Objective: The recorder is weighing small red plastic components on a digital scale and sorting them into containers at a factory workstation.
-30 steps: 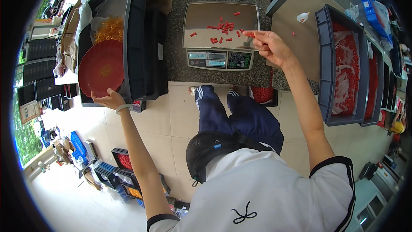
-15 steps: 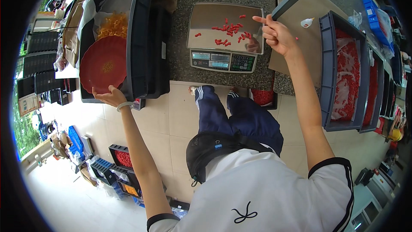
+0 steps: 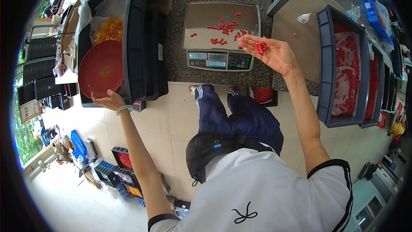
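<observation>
While the left hand (image 3: 109,101) grips one red plate (image 3: 101,68) at its near rim, the right hand (image 3: 274,53) lies spread, palm up, cupping several small red pieces (image 3: 260,46) beside one scale (image 3: 221,34).

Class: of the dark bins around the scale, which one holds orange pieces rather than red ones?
The bin on the left, where the left hand holds a red plate. The right-side bins hold red pieces.

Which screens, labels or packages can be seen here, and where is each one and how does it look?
Scale display: front panel of the scale, two small bluish rectangular screens side by side.
Keypad: right of the screens, dark with small coloured keys.
Label: pale upright rectangle on the dark bin's side.
Small bottle: white, lying on the brown board right of the scale.
</observation>
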`<state>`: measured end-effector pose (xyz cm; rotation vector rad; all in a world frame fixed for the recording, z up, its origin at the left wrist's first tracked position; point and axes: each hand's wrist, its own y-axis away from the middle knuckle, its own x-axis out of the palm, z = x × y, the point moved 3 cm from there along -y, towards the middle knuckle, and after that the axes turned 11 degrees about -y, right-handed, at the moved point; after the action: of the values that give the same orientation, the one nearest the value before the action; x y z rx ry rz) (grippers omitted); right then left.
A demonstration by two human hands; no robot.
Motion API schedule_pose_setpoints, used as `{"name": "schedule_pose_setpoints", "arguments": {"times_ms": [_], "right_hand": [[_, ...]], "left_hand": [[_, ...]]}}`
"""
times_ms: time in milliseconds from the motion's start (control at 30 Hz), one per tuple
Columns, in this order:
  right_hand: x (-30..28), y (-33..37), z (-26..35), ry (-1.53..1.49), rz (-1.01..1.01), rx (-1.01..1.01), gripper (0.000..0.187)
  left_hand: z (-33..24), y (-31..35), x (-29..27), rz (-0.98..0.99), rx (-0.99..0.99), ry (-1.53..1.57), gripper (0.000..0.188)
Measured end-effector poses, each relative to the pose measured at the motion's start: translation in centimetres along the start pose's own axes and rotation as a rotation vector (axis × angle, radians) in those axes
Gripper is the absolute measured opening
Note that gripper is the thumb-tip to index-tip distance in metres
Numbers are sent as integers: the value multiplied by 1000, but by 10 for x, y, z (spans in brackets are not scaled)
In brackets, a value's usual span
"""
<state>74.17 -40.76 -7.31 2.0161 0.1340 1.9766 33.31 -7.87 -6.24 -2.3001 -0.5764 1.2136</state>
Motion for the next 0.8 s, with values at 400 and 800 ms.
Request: {"name": "schedule_pose_setpoints", "arguments": {"times_ms": [400,800], "right_hand": [[5,-2,-5,265,68,17,47],[4,-45,28,720,-109,-112,50]], "left_hand": [[1,2,1,8,-21,-9,63],[-7,2,-1,9,-15,-3,62]]}}
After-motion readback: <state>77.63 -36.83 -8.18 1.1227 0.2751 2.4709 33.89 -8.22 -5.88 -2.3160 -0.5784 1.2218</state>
